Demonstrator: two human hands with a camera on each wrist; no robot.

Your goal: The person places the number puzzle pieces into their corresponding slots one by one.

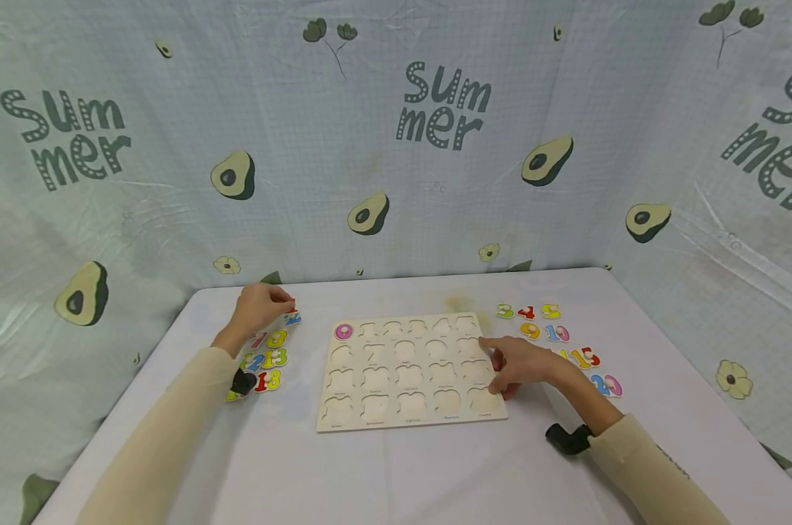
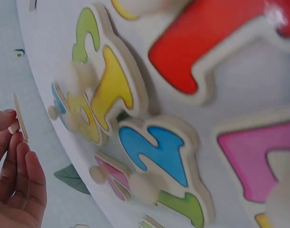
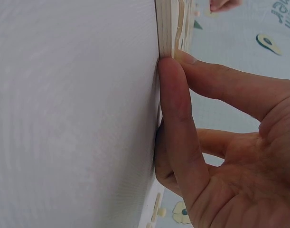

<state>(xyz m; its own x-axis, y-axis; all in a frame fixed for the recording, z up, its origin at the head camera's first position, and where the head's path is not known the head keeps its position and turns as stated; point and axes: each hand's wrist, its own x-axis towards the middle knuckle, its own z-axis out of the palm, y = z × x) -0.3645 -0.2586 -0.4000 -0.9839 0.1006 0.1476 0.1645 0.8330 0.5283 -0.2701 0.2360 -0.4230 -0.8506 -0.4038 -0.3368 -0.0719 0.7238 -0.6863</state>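
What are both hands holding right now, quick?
Left hand: closed, pinching a thin wooden puzzle piece.
Right hand: touching the right edge of the puzzle board; can't tell if it's gripping.

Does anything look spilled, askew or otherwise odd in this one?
One oddity: a yellowish-brown stain on the white tabletop, just beyond the puzzle board, discolouring an otherwise pale surface. What caused it can't be told.

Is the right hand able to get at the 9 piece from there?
Probably yes: the right hand only touches the board, and the 9 piece lies close behind it, visibly uncovered.
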